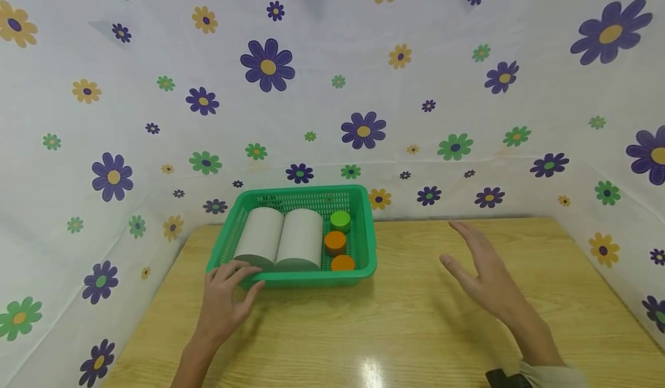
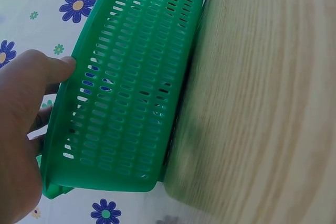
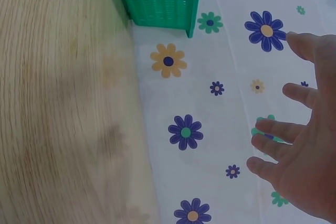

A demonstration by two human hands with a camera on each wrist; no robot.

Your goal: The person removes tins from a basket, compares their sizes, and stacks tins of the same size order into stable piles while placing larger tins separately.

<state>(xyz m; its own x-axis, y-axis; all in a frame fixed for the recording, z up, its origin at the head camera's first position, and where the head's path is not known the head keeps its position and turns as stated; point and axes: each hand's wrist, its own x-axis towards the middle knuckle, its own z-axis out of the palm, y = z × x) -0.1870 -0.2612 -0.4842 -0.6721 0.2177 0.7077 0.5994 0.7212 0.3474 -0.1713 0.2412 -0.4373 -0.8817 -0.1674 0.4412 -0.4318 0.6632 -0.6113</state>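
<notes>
The left hand (image 1: 223, 298) pinches the slotted plastic basket (image 1: 312, 278) on its eight-o'clock rim; the right hand (image 1: 489, 278) hovers free, fingers spread, towards three o'clock.

A white sheet (image 1: 322, 105) printed with purple, yellow and green flowers (image 1: 268, 66) hangs behind the far edge of the tabletop (image 1: 410, 324) and flanks its left and right edges. Faint creases cross the sheet. The tabletop shows pale wood grain, rounded far corners and a bright glare (image 1: 371, 370) toward its near side.
</notes>
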